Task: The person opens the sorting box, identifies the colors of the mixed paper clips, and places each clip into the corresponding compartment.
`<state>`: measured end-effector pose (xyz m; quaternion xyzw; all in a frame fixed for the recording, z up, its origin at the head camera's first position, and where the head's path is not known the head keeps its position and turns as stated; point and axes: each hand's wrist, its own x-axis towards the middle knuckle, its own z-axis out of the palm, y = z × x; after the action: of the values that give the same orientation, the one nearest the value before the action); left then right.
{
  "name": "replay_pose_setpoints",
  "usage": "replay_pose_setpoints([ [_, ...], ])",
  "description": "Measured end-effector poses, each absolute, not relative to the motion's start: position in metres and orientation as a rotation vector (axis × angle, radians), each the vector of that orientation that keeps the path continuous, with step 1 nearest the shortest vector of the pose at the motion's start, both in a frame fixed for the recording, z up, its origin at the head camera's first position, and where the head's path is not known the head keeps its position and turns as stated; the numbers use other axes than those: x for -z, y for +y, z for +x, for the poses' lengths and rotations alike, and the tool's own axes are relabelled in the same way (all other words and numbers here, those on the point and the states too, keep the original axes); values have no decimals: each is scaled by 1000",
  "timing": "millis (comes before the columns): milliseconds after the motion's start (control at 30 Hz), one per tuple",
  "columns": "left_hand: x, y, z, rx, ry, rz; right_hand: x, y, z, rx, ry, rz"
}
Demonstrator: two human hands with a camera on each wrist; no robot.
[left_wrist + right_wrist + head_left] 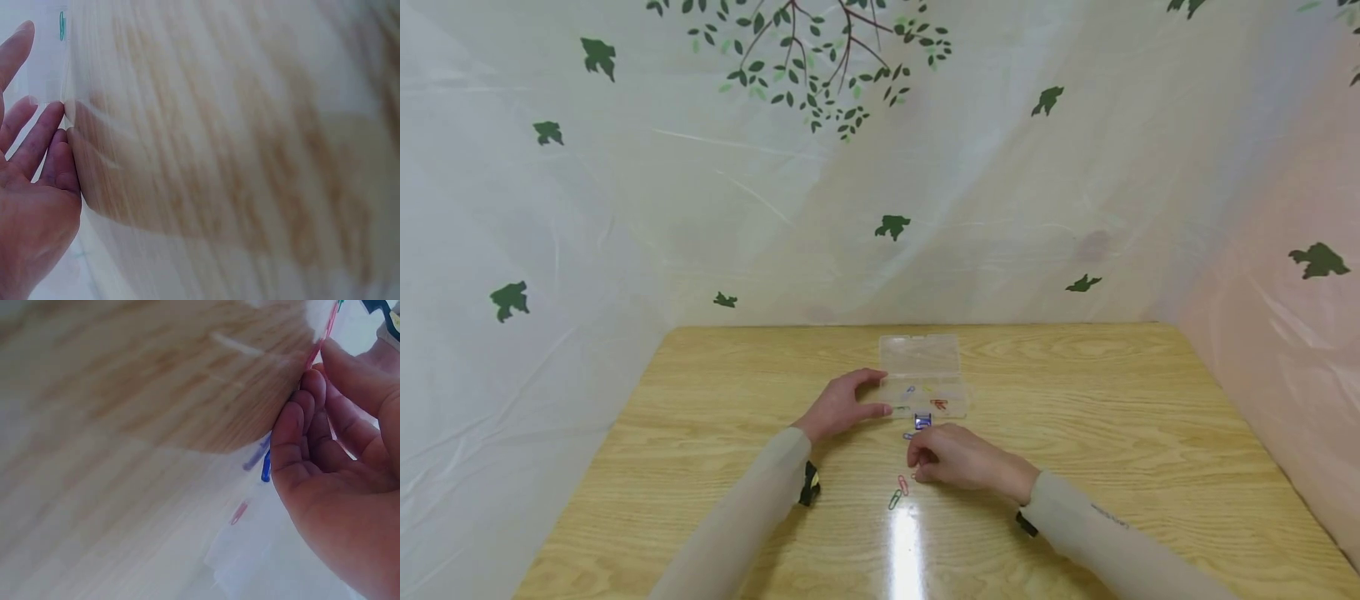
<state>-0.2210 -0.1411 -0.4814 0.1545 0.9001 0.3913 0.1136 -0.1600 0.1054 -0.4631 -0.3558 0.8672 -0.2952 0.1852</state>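
Note:
A clear plastic compartment box point(922, 357) stands with its lid folded back. Inside lie a blue paper clip point(911, 389) and several red paper clips point(939, 404). My left hand point(842, 406) rests at the box's left end, thumb by the front corner, fingers extended by the back one; the left wrist view shows a green clip point(62, 26) inside. My right hand point(958, 457), fingers curled, is low over the table in front of the box. Its thumb and forefinger pinch a small pale paper clip point(913, 476), mostly hidden by the fingertips.
Beside the right fingertips lie a pink paper clip point(903, 485) and a green paper clip point(895, 499). A blue square piece point(922, 422) and a blue clip point(907, 436) lie between box and right hand. A white curtain point(1000, 208) hangs behind the wooden table point(1112, 417).

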Motion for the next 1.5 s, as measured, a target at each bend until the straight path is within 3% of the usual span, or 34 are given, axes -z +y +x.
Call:
replay_pose_setpoints([
  [733,482,-140,-221,-1162,2628,432,464,109,-160,743,2473,-1071],
  [1500,480,-140,-222,-1166,2639,467,453,119,-166,1121,2616,-976],
])
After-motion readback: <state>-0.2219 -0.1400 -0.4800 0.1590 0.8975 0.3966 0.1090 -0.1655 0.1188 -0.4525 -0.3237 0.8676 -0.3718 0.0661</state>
